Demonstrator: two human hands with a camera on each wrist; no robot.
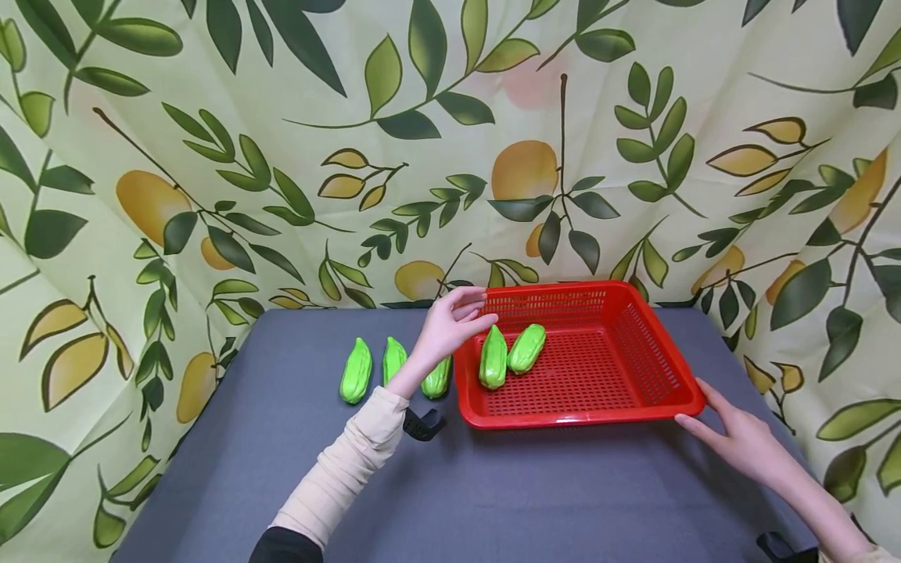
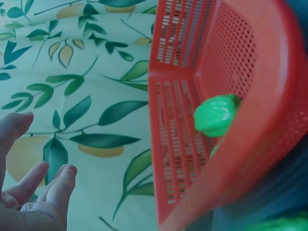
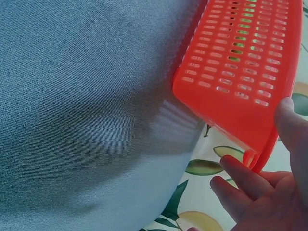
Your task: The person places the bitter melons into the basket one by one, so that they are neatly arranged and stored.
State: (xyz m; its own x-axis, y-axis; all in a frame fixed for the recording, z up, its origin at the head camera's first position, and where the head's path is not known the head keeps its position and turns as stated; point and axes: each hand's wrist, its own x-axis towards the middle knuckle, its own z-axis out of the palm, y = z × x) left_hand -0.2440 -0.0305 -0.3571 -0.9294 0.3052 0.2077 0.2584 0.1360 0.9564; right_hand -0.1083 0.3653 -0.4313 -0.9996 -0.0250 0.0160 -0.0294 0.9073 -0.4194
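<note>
Our left hand (image 1: 445, 327), fingers parted and empty, hangs near the left rim; our right hand (image 1: 746, 444) grips a corner of the red basket (image 1: 577, 417). Between them, two green vegetables (image 1: 493, 361) sit inside; three others (image 1: 356, 372) lie about our left wrist on the table (image 1: 246, 446). We seem mid-loading; next probably calls for reaching back leftward.
</note>
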